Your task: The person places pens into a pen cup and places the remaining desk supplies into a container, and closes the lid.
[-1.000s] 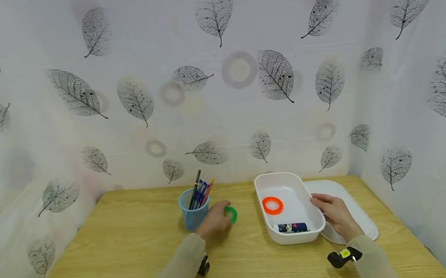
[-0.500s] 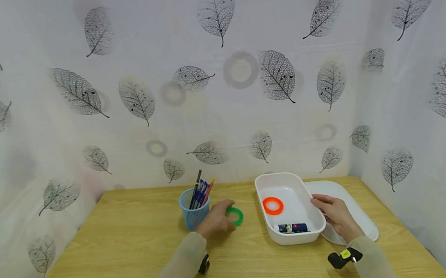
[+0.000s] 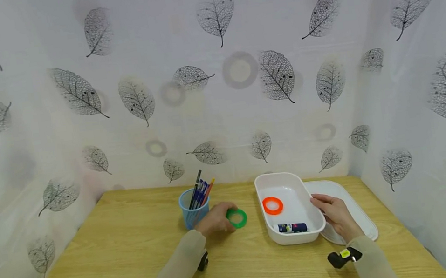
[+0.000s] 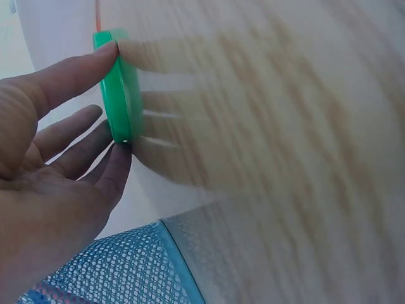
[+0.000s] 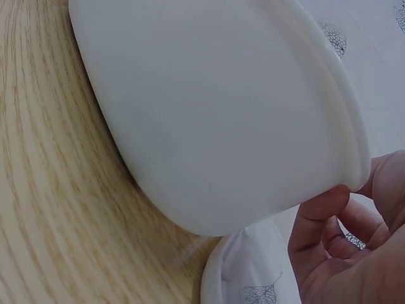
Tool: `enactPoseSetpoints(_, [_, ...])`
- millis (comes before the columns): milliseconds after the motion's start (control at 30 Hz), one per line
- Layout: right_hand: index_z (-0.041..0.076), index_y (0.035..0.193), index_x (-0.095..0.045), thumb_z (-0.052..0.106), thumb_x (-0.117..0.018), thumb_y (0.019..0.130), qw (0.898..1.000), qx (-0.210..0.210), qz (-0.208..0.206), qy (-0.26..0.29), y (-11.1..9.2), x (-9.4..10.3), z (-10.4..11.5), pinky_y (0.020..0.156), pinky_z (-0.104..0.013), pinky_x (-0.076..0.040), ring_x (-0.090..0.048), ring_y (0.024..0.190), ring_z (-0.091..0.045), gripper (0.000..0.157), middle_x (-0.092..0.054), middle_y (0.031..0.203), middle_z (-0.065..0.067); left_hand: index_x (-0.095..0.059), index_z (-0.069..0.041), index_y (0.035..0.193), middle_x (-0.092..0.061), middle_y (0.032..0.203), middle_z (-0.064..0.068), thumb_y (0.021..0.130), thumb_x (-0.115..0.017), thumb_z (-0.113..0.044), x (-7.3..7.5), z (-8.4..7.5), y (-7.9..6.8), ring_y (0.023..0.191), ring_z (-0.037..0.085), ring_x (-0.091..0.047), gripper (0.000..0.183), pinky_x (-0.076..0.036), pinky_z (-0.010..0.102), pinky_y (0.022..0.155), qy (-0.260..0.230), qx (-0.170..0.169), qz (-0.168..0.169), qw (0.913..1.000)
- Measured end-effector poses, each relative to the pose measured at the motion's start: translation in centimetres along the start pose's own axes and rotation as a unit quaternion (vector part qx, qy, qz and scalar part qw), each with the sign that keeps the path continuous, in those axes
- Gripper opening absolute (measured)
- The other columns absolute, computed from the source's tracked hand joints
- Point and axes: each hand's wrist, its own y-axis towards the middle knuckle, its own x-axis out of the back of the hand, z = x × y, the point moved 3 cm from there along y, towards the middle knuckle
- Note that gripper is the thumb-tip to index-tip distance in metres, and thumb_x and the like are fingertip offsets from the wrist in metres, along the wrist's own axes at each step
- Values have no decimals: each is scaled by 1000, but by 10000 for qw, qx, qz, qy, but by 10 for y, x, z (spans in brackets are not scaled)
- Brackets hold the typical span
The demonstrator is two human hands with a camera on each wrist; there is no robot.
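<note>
My left hand pinches a roll of green tape by its edge, the roll lying flat low at the table. In the left wrist view the thumb is at one side of the green roll and a fingertip at the opposite side. My right hand grips the right rim of a white plastic box, thumb over the edge and fingers beneath. Inside that box are an orange tape ring and a dark blue glue stick. Its outer wall fills most of the right wrist view.
A blue mesh cup with several pens stands just left of my left hand. Under the box's right side lies a white lid. A leaf-patterned curtain encloses the wooden table at back and sides.
The green roll has tipped from leaning in my left fingers to lying flat, shifting slightly right. My right hand and the box stay where they were.
</note>
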Motion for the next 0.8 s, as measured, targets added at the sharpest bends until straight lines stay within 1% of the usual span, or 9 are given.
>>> enactPoseSetpoints(133, [2,143,-47,31,-63,97,10000,-73,2,-23,1,0,0,74,-18,-53,-56,100,-10,57,-53,137,-14,-59,-1,127,-64,123,13,64,-84,3,0,-1,0,113,30,-58,68,-43,49,105,62,-29,107,9999])
enactPoseSetpoints(267, [3,143,-48,30,-63,97,10000,-88,-13,-42,2,0,0,74,-18,-53,-57,98,-9,55,-54,136,-14,-53,1,135,-58,134,16,65,-85,3,0,-2,0,123,34,-53,77,-39,50,110,22,-25,220,9998])
enactPoseSetpoints(367, [2,143,-47,30,-63,97,10000,-52,16,-9,1,0,1,74,-18,-54,-57,96,-8,56,-55,134,-14,-53,-1,137,-56,138,17,66,-84,4,0,-3,1,127,35,-51,78,-36,51,112,2,-47,237,9997])
enactPoseSetpoints(500, [1,143,-46,30,-63,97,10000,-33,41,34,-1,1,2,74,-19,-54,-58,97,-9,57,-54,136,-16,-57,-2,134,-58,136,16,66,-84,4,-1,-5,4,126,35,-52,74,-37,50,112,-6,-43,189,9998])
enactPoseSetpoints(667, [2,144,-45,30,-61,98,10000,-76,14,-5,-2,0,3,76,-19,-54,-58,100,-12,56,-50,140,-19,-58,-1,131,-61,132,15,68,-87,-6,-3,-4,9,121,32,-56,70,-42,47,108,7,25,120,9999])
enactPoseSetpoints(800, [2,144,-46,30,-61,98,10000,-75,-3,-29,-4,-1,3,76,-20,-55,-58,101,-13,56,-50,141,-19,-57,0,132,-61,130,14,70,-87,-13,-3,-6,10,115,28,-58,71,-44,46,105,-53,114,133,9998])
